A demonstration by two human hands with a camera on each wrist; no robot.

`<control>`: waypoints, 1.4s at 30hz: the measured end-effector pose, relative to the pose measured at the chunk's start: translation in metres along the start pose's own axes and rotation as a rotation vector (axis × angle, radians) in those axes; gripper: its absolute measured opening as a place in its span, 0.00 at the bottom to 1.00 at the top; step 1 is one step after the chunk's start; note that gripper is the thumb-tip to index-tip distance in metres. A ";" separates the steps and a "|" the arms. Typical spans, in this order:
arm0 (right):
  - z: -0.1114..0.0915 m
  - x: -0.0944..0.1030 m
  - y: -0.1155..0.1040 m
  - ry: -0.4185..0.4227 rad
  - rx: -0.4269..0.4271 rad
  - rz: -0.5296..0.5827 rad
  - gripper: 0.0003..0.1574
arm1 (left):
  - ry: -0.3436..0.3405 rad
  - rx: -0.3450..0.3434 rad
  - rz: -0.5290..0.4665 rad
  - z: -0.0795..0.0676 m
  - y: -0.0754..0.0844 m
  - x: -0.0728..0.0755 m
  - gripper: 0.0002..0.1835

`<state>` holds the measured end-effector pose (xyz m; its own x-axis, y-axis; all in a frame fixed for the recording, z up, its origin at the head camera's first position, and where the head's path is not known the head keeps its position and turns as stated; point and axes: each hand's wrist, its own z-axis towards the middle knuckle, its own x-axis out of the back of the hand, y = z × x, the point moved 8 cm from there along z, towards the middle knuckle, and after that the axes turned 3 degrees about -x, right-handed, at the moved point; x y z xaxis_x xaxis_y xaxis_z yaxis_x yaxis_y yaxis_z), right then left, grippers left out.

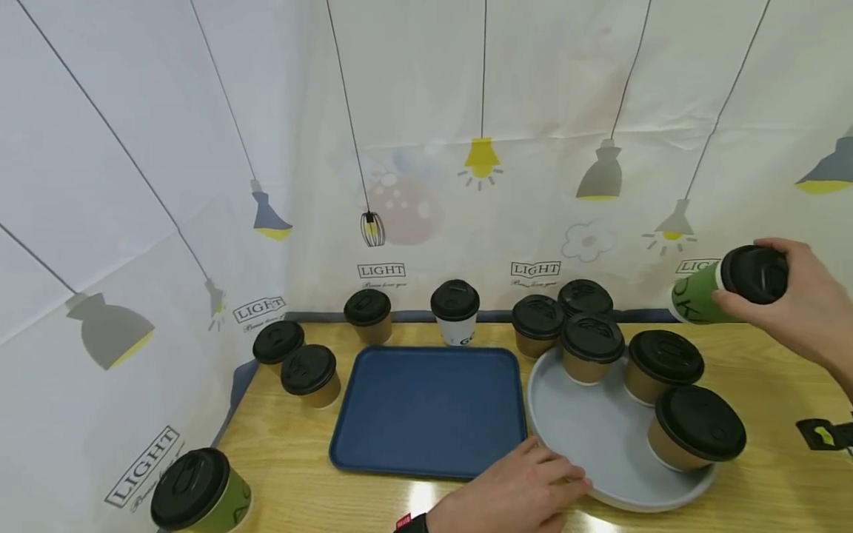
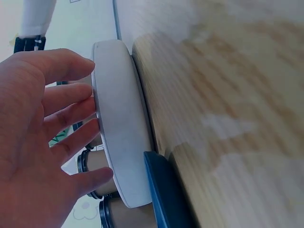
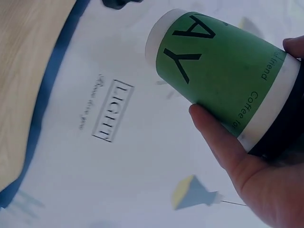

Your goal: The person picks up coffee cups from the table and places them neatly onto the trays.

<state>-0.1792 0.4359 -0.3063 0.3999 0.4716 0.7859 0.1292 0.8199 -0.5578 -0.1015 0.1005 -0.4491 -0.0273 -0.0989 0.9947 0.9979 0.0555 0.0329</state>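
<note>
Wooden table (image 1: 773, 385) with trays (image 1: 426, 414), cups (image 1: 310, 376)

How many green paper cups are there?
2: one green paper cup in the right hand, another at the head view's lower left. The colour of one rear cup is hidden.

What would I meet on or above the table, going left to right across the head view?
Near-left green cup → brown cup → second brown cup → blue tray → round gray tray → raised green cup → right hand, its fingers around that cup's lid.
</note>
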 end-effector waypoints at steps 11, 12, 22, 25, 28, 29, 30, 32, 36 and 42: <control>-0.046 0.016 -0.037 0.128 0.149 0.015 0.55 | 0.041 0.027 -0.095 -0.007 -0.008 0.005 0.24; -0.050 0.016 -0.041 0.128 0.160 0.027 0.54 | 0.055 0.047 -0.087 -0.008 -0.012 0.006 0.25; -0.082 0.008 -0.066 0.079 0.284 0.064 0.63 | 0.080 0.269 -0.068 -0.022 -0.048 0.008 0.26; -0.091 0.000 -0.068 0.024 0.284 0.053 0.66 | 0.078 0.280 -0.076 -0.024 -0.051 0.005 0.25; -0.098 -0.010 -0.071 -0.030 0.295 0.052 0.67 | 0.067 0.284 -0.092 -0.025 -0.052 0.002 0.25; -0.100 -0.013 -0.071 -0.050 0.300 0.049 0.67 | 0.061 0.286 -0.096 -0.025 -0.053 0.001 0.25; -0.103 -0.016 -0.072 -0.063 0.314 0.048 0.67 | 0.055 0.287 -0.099 -0.024 -0.053 0.000 0.24; -0.106 -0.021 -0.072 -0.083 0.319 0.049 0.66 | 0.045 0.288 -0.104 -0.025 -0.053 -0.002 0.24; -0.111 -0.028 -0.073 -0.089 0.332 0.037 0.66 | 0.053 0.279 -0.103 -0.025 -0.053 0.000 0.24; -0.120 -0.038 -0.078 -0.103 0.390 0.030 0.68 | 0.079 0.261 -0.110 -0.025 -0.051 0.004 0.23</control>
<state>-0.0953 0.3154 -0.3248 0.3029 0.5107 0.8046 -0.2430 0.8578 -0.4529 -0.1506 0.0726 -0.4495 -0.1198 -0.1948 0.9735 0.9400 0.2933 0.1744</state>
